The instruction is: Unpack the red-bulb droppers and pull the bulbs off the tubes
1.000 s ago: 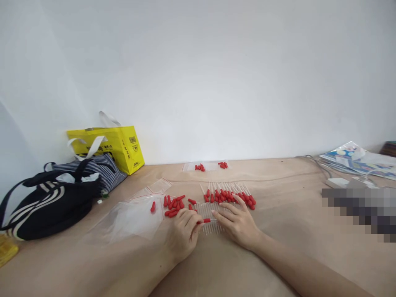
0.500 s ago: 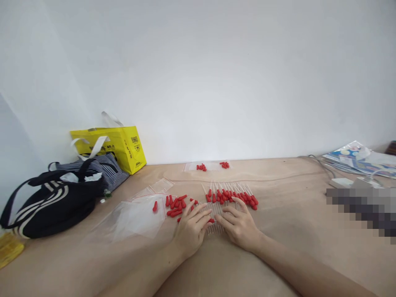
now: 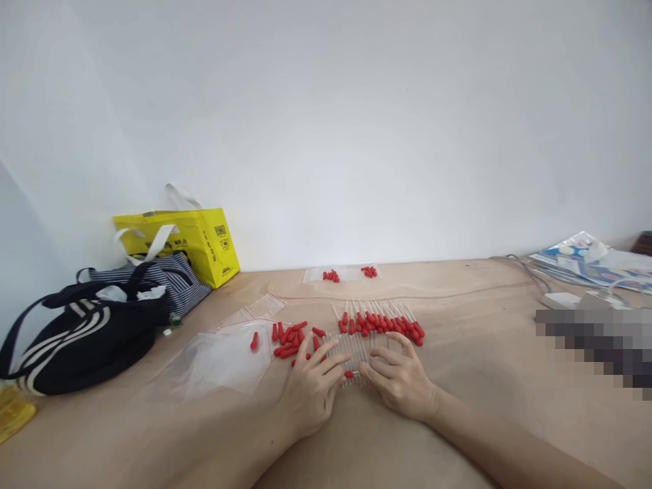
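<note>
My left hand (image 3: 310, 384) and my right hand (image 3: 402, 380) lie side by side on a beige table, fingers stretched over a row of clear thin tubes (image 3: 354, 350). One tube with a red cap (image 3: 348, 374) lies between the two hands at their fingertips. Beyond my right hand is a row of tubes with red caps (image 3: 382, 322) on them. A loose pile of red caps (image 3: 288, 337) lies just past my left hand. Both hands rest flat with fingers apart and hold nothing.
Clear zip bags (image 3: 219, 356) lie left of the caps. A yellow bag (image 3: 193, 241), a striped bag (image 3: 153, 275) and a black bag (image 3: 76, 336) stand at the left. A flat bag with a few red caps (image 3: 346, 274) lies near the wall. Papers (image 3: 595, 261) and cables (image 3: 530, 275) lie at right.
One second ago my left hand pinched a red-capped tube; it has let go and spread flat. The capped tube now lies between both hands, which have drawn slightly nearer.
</note>
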A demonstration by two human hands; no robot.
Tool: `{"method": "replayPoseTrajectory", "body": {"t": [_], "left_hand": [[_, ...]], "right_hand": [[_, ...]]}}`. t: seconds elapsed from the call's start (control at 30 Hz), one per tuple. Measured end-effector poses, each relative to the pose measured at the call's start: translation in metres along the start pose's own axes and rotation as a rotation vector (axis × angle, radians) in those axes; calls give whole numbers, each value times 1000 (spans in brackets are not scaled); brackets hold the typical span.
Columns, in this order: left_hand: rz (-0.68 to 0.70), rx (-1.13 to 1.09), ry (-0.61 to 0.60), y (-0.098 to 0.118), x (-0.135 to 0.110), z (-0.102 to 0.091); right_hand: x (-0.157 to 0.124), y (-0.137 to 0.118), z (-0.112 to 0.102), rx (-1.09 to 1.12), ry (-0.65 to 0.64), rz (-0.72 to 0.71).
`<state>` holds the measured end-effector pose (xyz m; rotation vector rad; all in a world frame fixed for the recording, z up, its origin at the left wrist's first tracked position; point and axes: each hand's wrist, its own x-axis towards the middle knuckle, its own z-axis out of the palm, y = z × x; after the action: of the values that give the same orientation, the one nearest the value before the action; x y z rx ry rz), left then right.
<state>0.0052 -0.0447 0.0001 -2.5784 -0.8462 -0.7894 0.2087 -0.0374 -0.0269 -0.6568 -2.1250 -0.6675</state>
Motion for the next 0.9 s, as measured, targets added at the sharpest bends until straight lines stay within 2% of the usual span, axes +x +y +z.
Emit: {"method": "replayPoseTrajectory", "body": {"t": [0.17,0.27,0.43,0.6,0.7,0.8,0.9], "left_hand": [[-144,48,24,-16,-16,-4],[-181,20,73,-22,-19,-6],[-491,-108,211,-45,-20,-8],[-780,-135,122,-77,-31,-16],[-846,-185,47,-82,-33,-21],[-899,-219,39,-83,-33,-25],[-943,-159,32,-84,-32,-28]], "right_hand": [[-11,19,-17,-60,28,191],[-17,25,-19,-63,-22,230],[-23,26,-7,-37,-188,418],[-18,24,-2,125,-240,506],[-13,21,-5,163,-187,553],[-8,17,-7,108,-162,596],[-5,13,-6,39,-150,617]]}}
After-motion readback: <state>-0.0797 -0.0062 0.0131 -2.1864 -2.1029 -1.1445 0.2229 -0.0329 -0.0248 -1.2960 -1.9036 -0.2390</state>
